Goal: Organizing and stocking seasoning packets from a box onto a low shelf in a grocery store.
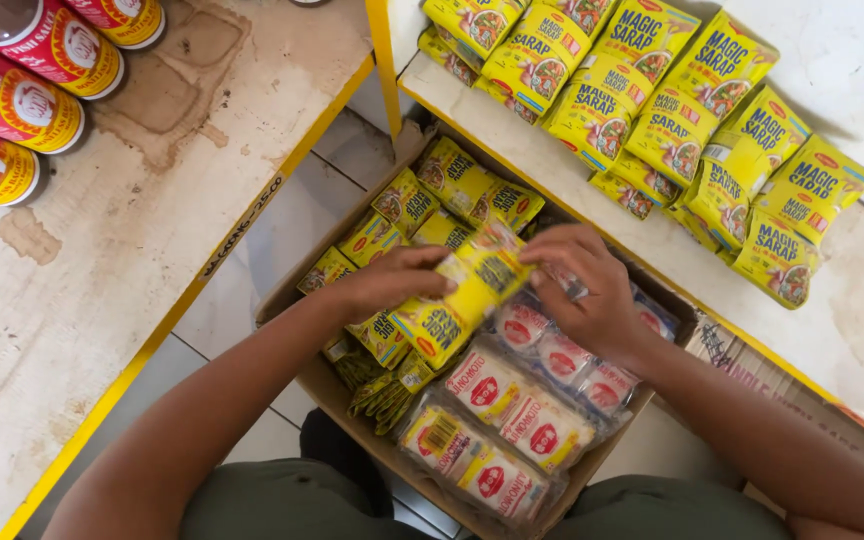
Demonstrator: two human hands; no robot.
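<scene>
Over on my left, on the worn shelf board with its yellow edge, three red-labelled bottles lie on their sides, well apart from where I am working. Moving inward, the open cardboard box sits low between the two shelves, with loose yellow sachets crowding its far corner. My left hand comes in over the box from the left, fingers closed on the upper left edge of a strip of yellow sachets. That strip lies with its long axis on a slant, running from the lower left up toward the right, just above the contents of the box. My right hand meets it at the upper right end, fingers curled down over that end; I judge it is pinching the strip there, though the fingertips themselves are hidden. So both hands are touching the strip, one at each end of the slant, neither nearer than the other. Just below it, clear packs of red-and-white sachets fill the near right of the box. Farther right, on the pale shelf, more yellow sachet strips are spread in overlapping rows.
</scene>
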